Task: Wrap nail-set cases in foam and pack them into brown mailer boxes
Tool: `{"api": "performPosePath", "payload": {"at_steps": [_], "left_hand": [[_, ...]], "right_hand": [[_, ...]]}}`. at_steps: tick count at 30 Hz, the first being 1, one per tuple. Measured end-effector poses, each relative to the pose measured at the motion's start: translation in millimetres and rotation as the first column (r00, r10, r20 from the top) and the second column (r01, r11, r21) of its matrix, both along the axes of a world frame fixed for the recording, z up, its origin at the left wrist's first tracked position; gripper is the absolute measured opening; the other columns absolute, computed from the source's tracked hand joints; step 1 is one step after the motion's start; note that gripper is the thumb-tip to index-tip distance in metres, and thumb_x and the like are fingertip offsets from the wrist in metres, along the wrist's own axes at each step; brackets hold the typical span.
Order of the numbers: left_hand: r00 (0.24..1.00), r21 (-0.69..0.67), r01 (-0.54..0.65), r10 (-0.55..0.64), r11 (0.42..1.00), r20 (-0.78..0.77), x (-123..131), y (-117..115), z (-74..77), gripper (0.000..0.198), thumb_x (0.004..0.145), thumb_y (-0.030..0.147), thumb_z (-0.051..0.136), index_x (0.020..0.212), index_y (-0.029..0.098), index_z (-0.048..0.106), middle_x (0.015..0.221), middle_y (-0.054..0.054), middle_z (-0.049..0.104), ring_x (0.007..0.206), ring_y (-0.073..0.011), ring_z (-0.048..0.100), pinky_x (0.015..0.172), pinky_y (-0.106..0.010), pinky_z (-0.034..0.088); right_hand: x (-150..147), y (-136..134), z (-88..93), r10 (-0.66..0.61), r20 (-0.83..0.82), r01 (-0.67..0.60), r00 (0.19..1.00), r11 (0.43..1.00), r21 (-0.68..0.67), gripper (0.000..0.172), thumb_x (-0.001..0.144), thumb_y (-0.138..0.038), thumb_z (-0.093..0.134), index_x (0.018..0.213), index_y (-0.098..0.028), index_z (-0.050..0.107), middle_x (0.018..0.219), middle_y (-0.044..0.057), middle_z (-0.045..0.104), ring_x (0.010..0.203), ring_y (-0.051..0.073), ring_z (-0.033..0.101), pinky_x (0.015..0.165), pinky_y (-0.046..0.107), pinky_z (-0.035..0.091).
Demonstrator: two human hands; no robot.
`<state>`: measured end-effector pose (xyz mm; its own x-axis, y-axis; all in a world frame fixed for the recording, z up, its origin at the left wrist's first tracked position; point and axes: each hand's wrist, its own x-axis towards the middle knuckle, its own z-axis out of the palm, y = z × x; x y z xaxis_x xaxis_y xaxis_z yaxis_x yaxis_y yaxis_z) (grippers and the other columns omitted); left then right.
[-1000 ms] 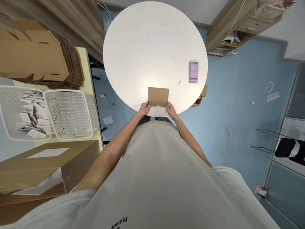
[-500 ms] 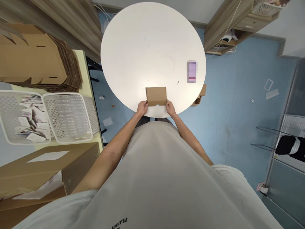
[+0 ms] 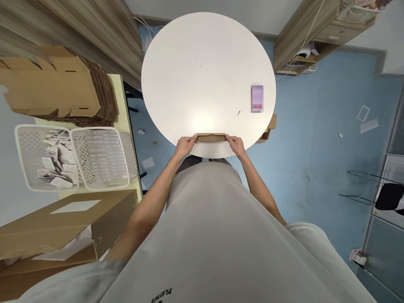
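A small brown cardboard box is held between my two hands at the near edge of the round white table. It is tipped so that one narrow side faces me. My left hand pinches its left end, fingers closed. At the opposite end my right hand grips the corner in the same way. The inside of the box is hidden from this angle.
A purple phone-like item, blurred out, lies on the table's right side. On a side table to the left are stacked flat cardboard blanks, two white baskets and a large carton. An open carton stands beyond the table's right edge.
The box has turned from showing its broad face to showing a narrow side. Both hands have turned with it, still holding its ends. The whole view has shifted slightly.
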<state>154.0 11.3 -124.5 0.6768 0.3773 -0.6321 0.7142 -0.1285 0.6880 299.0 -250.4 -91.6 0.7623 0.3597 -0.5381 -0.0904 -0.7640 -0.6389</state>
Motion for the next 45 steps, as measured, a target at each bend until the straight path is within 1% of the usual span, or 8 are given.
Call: {"api": "performPosePath", "payload": {"at_steps": [4, 15, 19, 23, 27, 32, 38, 45], "left_hand": [[0.999, -0.014, -0.020, 0.020, 1.000, -0.027, 11.4, 3.3, 1.8, 0.071, 0.095, 0.086, 0.061, 0.075, 0.020, 0.082, 0.095, -0.011, 0.086, 0.089, -0.0261, 0.074, 0.079, -0.033, 0.054], [1.000, -0.086, -0.011, 0.012, 0.996, 0.004, 9.7, 9.5, 6.5, 0.059, 0.088, 0.077, 0.076, 0.075, 0.019, 0.084, 0.092, -0.013, 0.086, 0.085, -0.0260, 0.073, 0.076, -0.034, 0.055], [1.000, -0.092, 0.018, -0.019, 0.996, -0.007, 4.6, 8.0, 6.7, 0.052, 0.086, 0.070, 0.080, 0.075, 0.020, 0.084, 0.092, -0.013, 0.085, 0.084, -0.0260, 0.072, 0.076, -0.034, 0.054], [0.999, -0.059, 0.040, -0.042, 0.997, -0.028, 0.6, 5.1, 2.9, 0.040, 0.087, 0.058, 0.080, 0.073, 0.020, 0.083, 0.082, -0.009, 0.081, 0.078, -0.0241, 0.069, 0.074, -0.034, 0.050], [0.998, -0.025, 0.025, -0.026, 0.999, -0.050, -1.2, 1.3, -2.4, 0.033, 0.086, 0.051, 0.078, 0.076, 0.021, 0.084, 0.077, -0.006, 0.078, 0.074, -0.0222, 0.065, 0.071, -0.033, 0.046], [0.997, -0.032, -0.024, 0.021, 0.999, -0.069, -0.3, -0.6, -5.9, 0.030, 0.083, 0.050, 0.083, 0.074, 0.021, 0.084, 0.082, -0.008, 0.082, 0.077, -0.0229, 0.068, 0.073, -0.034, 0.048], [0.993, -0.013, -0.035, 0.033, 0.999, -0.111, 5.0, 3.6, -7.2, 0.027, 0.079, 0.044, 0.089, 0.088, 0.019, 0.087, 0.098, -0.012, 0.087, 0.090, -0.0265, 0.077, 0.085, -0.036, 0.055], [0.989, -0.004, -0.025, 0.024, 1.000, -0.146, 18.8, 13.1, -0.2, 0.048, 0.066, 0.035, 0.098, 0.109, 0.017, 0.085, 0.115, -0.014, 0.087, 0.114, -0.0345, 0.079, 0.097, -0.039, 0.058]], "right_hand": [[5.1, 3.4, 0.2, -0.066, -0.060, 0.067, 0.996, 0.998, 0.015, 0.067, 0.108, -0.074, 0.053, 0.063, -0.024, 0.054, 0.071, 0.002, 0.058, 0.083, 0.020, 0.059, 0.073, 0.028, 0.046], [8.5, -10.7, -4.9, -0.096, -0.187, 0.113, 0.978, 0.990, 0.084, 0.057, 0.096, -0.074, 0.069, 0.075, -0.022, 0.077, 0.082, 0.003, 0.074, 0.098, 0.026, 0.069, 0.084, 0.032, 0.055], [3.9, -20.6, -10.8, -0.100, -0.281, 0.156, 0.954, 0.971, 0.183, 0.043, 0.089, -0.063, 0.081, 0.095, -0.021, 0.088, 0.113, 0.008, 0.087, 0.118, 0.030, 0.075, 0.104, 0.039, 0.058], [-4.0, -25.2, -20.4, -0.100, -0.304, 0.174, 0.947, 0.958, 0.226, 0.038, 0.090, -0.049, 0.081, 0.112, -0.020, 0.090, 0.132, 0.011, 0.086, 0.130, 0.032, 0.076, 0.116, 0.045, 0.057], [-10.0, -23.8, -28.5, -0.122, -0.249, 0.171, 0.961, 0.968, 0.185, 0.035, 0.093, -0.042, 0.076, 0.114, -0.017, 0.089, 0.128, 0.012, 0.087, 0.126, 0.032, 0.079, 0.113, 0.044, 0.059], [-12.7, -20.4, -32.1, -0.146, -0.217, 0.178, 0.965, 0.975, 0.132, 0.025, 0.094, -0.038, 0.077, 0.105, -0.020, 0.090, 0.120, 0.009, 0.089, 0.119, 0.030, 0.081, 0.108, 0.041, 0.061], [-10.2, -15.2, -25.9, -0.151, -0.220, 0.160, 0.964, 0.987, 0.019, 0.020, 0.094, -0.035, 0.077, 0.097, -0.019, 0.089, 0.113, 0.009, 0.089, 0.110, 0.027, 0.081, 0.099, 0.036, 0.061], [-0.6, -10.0, -18.0, -0.077, -0.218, 0.065, 0.973, 0.996, -0.058, 0.016, 0.095, -0.032, 0.079, 0.092, -0.020, 0.088, 0.106, 0.008, 0.089, 0.102, 0.025, 0.081, 0.094, 0.033, 0.061]]}}
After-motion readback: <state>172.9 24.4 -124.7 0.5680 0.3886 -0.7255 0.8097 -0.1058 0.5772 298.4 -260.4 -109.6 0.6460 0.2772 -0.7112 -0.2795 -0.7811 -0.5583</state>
